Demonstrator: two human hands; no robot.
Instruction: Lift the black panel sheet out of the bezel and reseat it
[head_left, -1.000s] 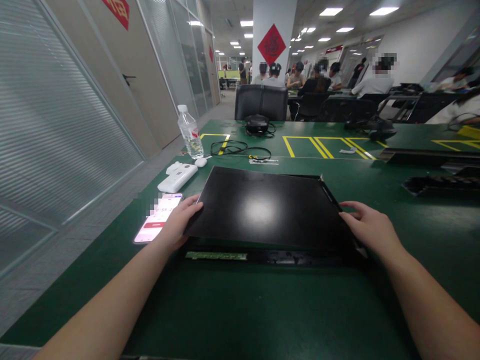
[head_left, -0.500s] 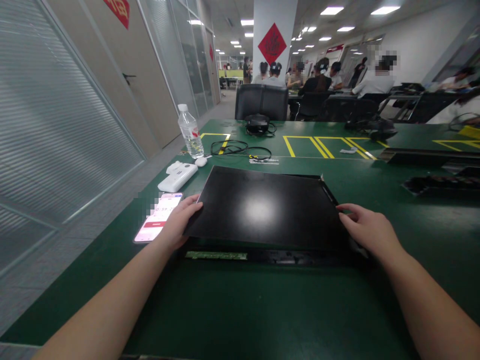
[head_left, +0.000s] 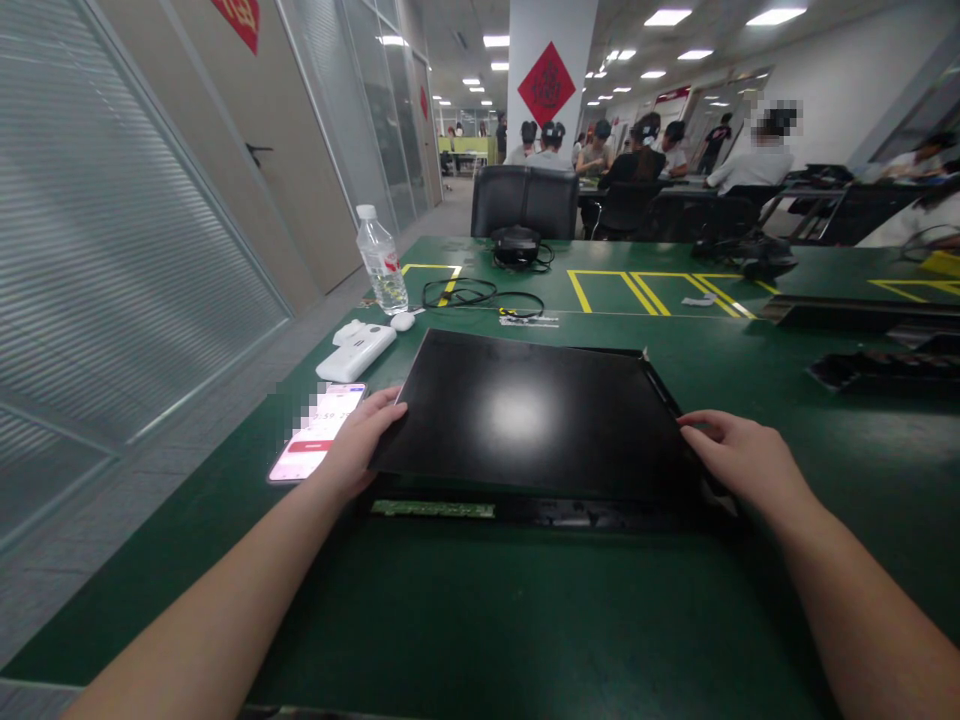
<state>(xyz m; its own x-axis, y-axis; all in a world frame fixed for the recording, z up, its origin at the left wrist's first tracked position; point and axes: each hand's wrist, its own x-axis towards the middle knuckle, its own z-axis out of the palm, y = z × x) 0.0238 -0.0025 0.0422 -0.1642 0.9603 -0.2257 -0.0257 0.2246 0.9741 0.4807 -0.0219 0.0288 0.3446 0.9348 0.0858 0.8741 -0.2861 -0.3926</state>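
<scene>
A glossy black display panel (head_left: 540, 410) lies tilted over a black frame (head_left: 600, 515), its near edge a little above the frame. My left hand (head_left: 366, 435) grips the panel's left edge, thumb on top and fingers underneath. At the right edge, my right hand (head_left: 739, 455) pinches the panel between thumb and fingers. A green circuit strip (head_left: 433, 510) shows along the frame's near side. The frame's far right corner sticks out beyond the panel; the rest of it is hidden underneath.
Left of the panel lie a lit phone (head_left: 319, 435), a white device (head_left: 356, 352) and a water bottle (head_left: 382, 262). A black cable (head_left: 480, 295) and headset (head_left: 515, 246) sit farther back. Dark parts (head_left: 885, 372) lie at right on the green table (head_left: 480, 620). Several people sit beyond.
Hands and panel hold almost the same pose. The whole view has shifted very slightly.
</scene>
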